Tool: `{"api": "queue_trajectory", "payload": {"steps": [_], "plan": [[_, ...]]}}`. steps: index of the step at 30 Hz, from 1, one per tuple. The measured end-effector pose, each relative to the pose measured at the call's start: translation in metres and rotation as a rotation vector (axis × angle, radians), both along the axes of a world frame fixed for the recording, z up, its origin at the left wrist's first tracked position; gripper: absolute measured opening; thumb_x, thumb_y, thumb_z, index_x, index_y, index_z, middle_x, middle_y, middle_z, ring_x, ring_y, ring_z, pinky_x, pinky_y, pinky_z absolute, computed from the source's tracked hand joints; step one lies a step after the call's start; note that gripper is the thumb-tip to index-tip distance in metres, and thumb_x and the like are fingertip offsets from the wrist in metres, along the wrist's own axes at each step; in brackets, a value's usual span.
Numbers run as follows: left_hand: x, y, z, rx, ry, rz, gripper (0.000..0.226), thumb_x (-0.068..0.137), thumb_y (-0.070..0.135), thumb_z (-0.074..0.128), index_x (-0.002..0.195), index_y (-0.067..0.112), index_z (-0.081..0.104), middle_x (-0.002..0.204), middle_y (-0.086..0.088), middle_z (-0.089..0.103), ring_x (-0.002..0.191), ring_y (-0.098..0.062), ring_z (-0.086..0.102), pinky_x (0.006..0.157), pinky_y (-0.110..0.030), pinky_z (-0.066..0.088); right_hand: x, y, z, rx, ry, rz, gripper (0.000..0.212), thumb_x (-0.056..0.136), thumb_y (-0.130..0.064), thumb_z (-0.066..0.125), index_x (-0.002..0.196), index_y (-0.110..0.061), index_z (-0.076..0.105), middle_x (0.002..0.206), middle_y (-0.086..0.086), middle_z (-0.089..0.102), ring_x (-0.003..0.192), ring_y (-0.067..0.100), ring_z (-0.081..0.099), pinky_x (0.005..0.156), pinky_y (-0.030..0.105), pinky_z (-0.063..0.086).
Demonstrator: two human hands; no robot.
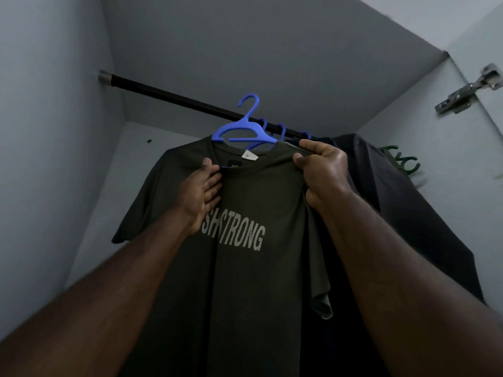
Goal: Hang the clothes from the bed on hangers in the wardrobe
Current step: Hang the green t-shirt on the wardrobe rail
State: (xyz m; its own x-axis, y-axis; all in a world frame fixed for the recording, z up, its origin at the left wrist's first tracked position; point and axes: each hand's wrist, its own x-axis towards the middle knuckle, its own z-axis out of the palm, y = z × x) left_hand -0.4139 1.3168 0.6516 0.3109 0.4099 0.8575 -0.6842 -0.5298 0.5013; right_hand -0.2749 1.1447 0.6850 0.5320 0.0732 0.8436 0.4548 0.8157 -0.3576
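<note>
Metal door hinge screwed on at upper right, small dark hole in pale back panel at left, below the rod's left end

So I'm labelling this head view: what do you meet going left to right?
Rod end cap → left hand → blue hanger → right hand → green hangers → door hinge.
</note>
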Motion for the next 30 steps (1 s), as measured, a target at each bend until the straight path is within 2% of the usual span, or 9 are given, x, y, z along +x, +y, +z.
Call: {"api": "queue_trajectory", "payload": {"steps": [10, 13, 17, 19, 23, 25, 27, 29, 30], "plan": [[0.014, 0.009, 0.016, 0.014, 0.01, 0.043, 0.059, 0.1, 0.056, 0.042, 0.147, 0.022, 0.046, 0.155, -0.007, 0.043, 0.142, -0.023, 0.041, 0.114, -0.042, 0.034, 0.004, 0.021, 0.03, -0.024, 0.053, -0.134, 0.037, 0.085, 0.0, 0.072, 0.119, -0.015, 0.07, 0.11, 0.004, 0.069, 0.099, 0.019, 0.068, 0.086, 0.036, 0.061], [0.015, 0.014, 0.021, 0.029, 0.026, 0.064, 0.06, 0.099, 0.056, 0.042, 0.148, 0.021, 0.044, 0.155, -0.008, 0.043, 0.142, -0.024, 0.041, 0.114, -0.042, 0.033, 0.001, 0.029, 0.041, -0.038, 0.046, -0.174, 0.036, 0.087, -0.003, 0.072, 0.12, -0.016, 0.07, 0.108, -0.002, 0.067, 0.096, 0.013, 0.065, 0.088, 0.031, 0.059], [0.015, 0.021, 0.028, 0.042, 0.05, 0.093, 0.062, 0.099, 0.057, 0.042, 0.149, 0.021, 0.043, 0.155, -0.008, 0.042, 0.142, -0.023, 0.041, 0.116, -0.044, 0.033, -0.002, 0.042, 0.054, -0.054, 0.052, -0.224, 0.036, 0.086, -0.003, 0.072, 0.12, -0.015, 0.07, 0.112, 0.0, 0.068, 0.098, 0.014, 0.065, 0.088, 0.027, 0.057], [0.015, 0.025, 0.033, 0.044, 0.057, 0.1, 0.062, 0.099, 0.057, 0.043, 0.15, 0.021, 0.042, 0.155, -0.008, 0.043, 0.142, -0.023, 0.041, 0.116, -0.044, 0.033, -0.003, 0.045, 0.062, -0.069, 0.057, -0.246, 0.035, 0.086, -0.001, 0.071, 0.118, -0.015, 0.07, 0.113, 0.001, 0.069, 0.097, 0.015, 0.066, 0.085, 0.026, 0.058], [0.017, 0.03, 0.036, 0.04, 0.07, 0.11, 0.061, 0.1, 0.056, 0.044, 0.149, 0.021, 0.042, 0.155, -0.007, 0.043, 0.142, -0.022, 0.042, 0.116, -0.044, 0.033, -0.003, 0.049, 0.071, -0.132, 0.046, -0.303, 0.026, 0.089, 0.003, 0.065, 0.107, -0.015, 0.071, 0.111, 0.002, 0.066, 0.084, 0.01, 0.06, 0.06, 0.017, 0.049], [0.018, 0.032, 0.034, 0.037, 0.083, 0.12, 0.06, 0.1, 0.057, 0.043, 0.149, 0.022, 0.043, 0.155, -0.007, 0.043, 0.142, -0.022, 0.042, 0.116, -0.043, 0.034, -0.002, 0.049, 0.071, -0.177, 0.04, -0.308, 0.026, 0.089, 0.003, 0.066, 0.109, -0.013, 0.07, 0.113, 0.003, 0.066, 0.081, 0.009, 0.058, 0.056, 0.017, 0.047], [0.019, 0.033, 0.029, 0.041, 0.084, 0.128, 0.059, 0.1, 0.056, 0.043, 0.148, 0.023, 0.044, 0.155, -0.006, 0.044, 0.141, -0.022, 0.042, 0.116, -0.044, 0.034, 0.001, 0.047, 0.067, -0.232, 0.029, -0.289, 0.038, 0.088, 0.001, 0.07, 0.123, -0.013, 0.066, 0.12, 0.005, 0.065, 0.094, 0.015, 0.061, 0.071, 0.024, 0.056], [0.021, 0.03, 0.024, 0.052, 0.078, 0.13, 0.058, 0.101, 0.055, 0.042, 0.148, 0.022, 0.045, 0.154, -0.006, 0.044, 0.14, -0.021, 0.043, 0.116, -0.044, 0.033, 0.005, 0.042, 0.06, -0.269, 0.014, -0.284, 0.047, 0.086, -0.004, 0.075, 0.13, -0.014, 0.062, 0.123, 0.006, 0.063, 0.106, 0.02, 0.062, 0.09, 0.034, 0.058], [0.022, 0.027, 0.021, 0.055, 0.072, 0.133, 0.057, 0.101, 0.055, 0.042, 0.148, 0.022, 0.045, 0.154, -0.006, 0.045, 0.14, -0.021, 0.044, 0.117, -0.045, 0.033, 0.007, 0.038, 0.056, -0.27, -0.001, -0.283, 0.051, 0.084, -0.007, 0.077, 0.131, -0.014, 0.061, 0.123, 0.006, 0.064, 0.108, 0.021, 0.063, 0.092, 0.038, 0.058]]}}
